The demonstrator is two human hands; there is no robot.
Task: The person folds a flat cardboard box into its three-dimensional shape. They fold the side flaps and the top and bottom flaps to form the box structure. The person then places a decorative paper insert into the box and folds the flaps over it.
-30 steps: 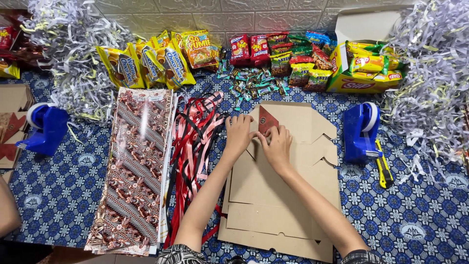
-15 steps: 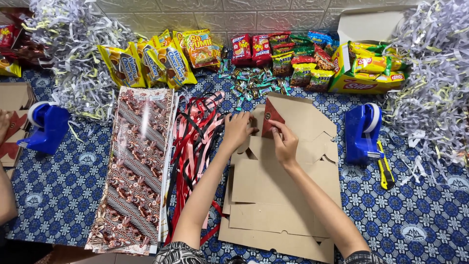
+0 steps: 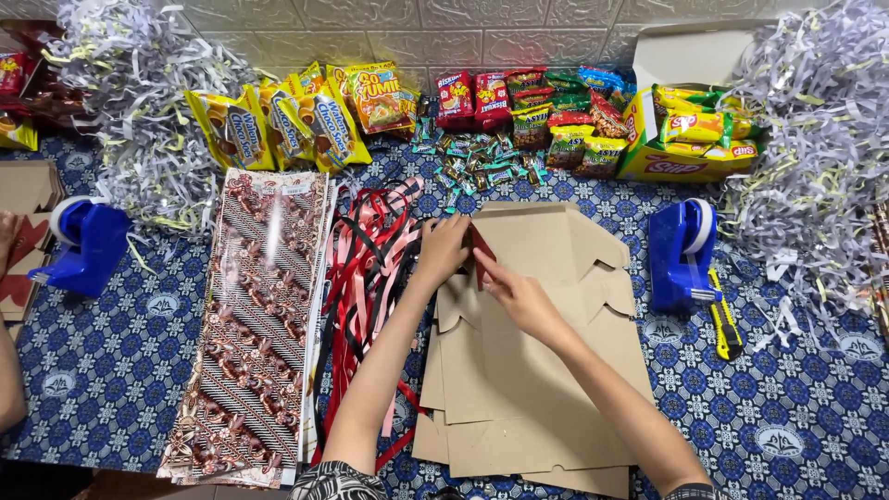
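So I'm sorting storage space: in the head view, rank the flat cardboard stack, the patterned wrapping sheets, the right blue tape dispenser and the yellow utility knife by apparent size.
1. flat cardboard stack, largest, though the patterned wrapping sheets look close.
2. patterned wrapping sheets.
3. right blue tape dispenser.
4. yellow utility knife.

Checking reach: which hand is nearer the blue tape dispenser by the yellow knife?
Right. The right hand lies on the cardboard left of that tape dispenser; the left hand is farther left.

Cardboard [image 3: 546, 370] right of ribbons [image 3: 370, 268], snacks [image 3: 519, 111] behind
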